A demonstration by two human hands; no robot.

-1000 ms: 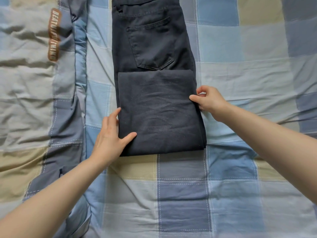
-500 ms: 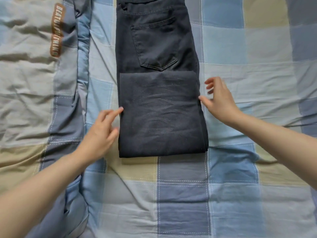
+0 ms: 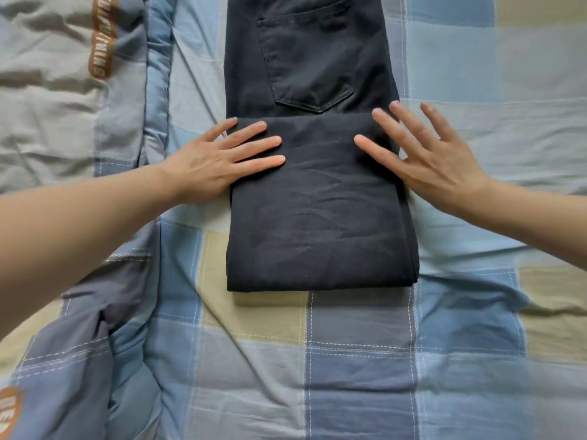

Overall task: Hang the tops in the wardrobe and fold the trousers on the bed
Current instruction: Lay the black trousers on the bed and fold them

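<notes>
- Broadly, the view is filled by a bedcover (image 3: 365, 360) of soft, creased cotton, checked in blue, grey and pale tan squares and crossed by lines of white stitching.
- Along the left side a padded quilt (image 3: 57, 128) is bunched in grey and blue panels; a brown strip with pale lettering (image 3: 101, 42) is sewn onto it, and a second brown patch (image 3: 9, 411) is seen at the lower left corner, partly cut off.
- The trousers (image 3: 317, 217) are laid in the middle of the bedcover, made of dark navy, denim-like cloth with fine wrinkles. The legs are folded up into a flat rectangle over the seat, and a back pocket (image 3: 308, 61) with a pointed lower edge is left showing above the fold.
- The left hand (image 3: 219, 160) is laid flat, palm down, on the left side of the folded part, with the fingers straight and slightly spread; nothing is gripped.
- The right hand (image 3: 425, 154) is placed palm down at the right side, with the fingers extended and fanned wide; whether the cloth is pressed or merely hovered over cannot be told.
</notes>
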